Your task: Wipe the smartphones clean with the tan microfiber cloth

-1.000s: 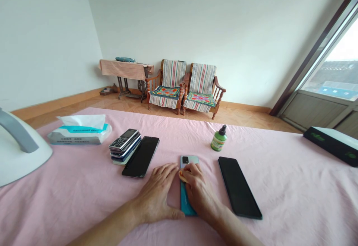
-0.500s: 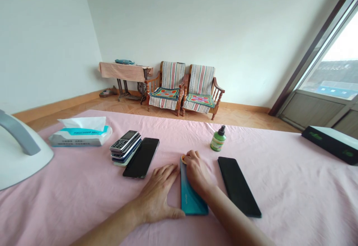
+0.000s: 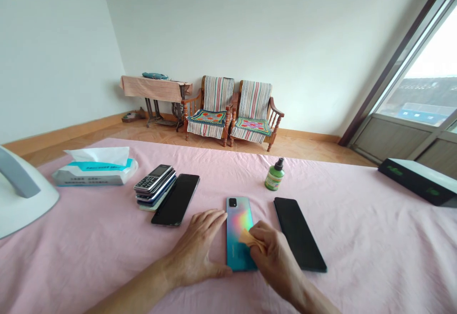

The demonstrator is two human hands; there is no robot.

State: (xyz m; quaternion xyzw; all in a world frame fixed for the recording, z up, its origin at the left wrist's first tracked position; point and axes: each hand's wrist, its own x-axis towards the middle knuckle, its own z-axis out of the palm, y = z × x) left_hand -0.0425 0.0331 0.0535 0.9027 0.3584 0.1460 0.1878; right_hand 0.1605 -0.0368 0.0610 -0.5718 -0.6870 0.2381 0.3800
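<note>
A blue-green smartphone (image 3: pixel 233 252) lies back side up on the pink cloth, its camera block at the far end and a rainbow reflection on its back. My left hand (image 3: pixel 194 247) rests along its left side, fingers stretched and thumb apart, with a fingertip at the left edge and the thumb at the near left corner. My right hand (image 3: pixel 274 257) is closed on a small orange-yellow cloth (image 3: pixel 250 239), which is pressed against the phone's back near its right edge. To the right lies a black smartphone (image 3: pixel 302 235), screen up.
Left of my hands are another black smartphone (image 3: pixel 176 199) and a stack of phones (image 3: pixel 155 185). Beyond them sit a tissue pack (image 3: pixel 94 168) and a white, grey-handled appliance (image 3: pixel 26 207). A green spray bottle (image 3: pixel 274 176) stands ahead; a black-sided box (image 3: pixel 417 180) lies far right.
My right hand has drawn the cloth from the phone's far end toward me, uncovering the camera block. My left hand keeps its place at the phone's edge. The view has shifted slightly.
</note>
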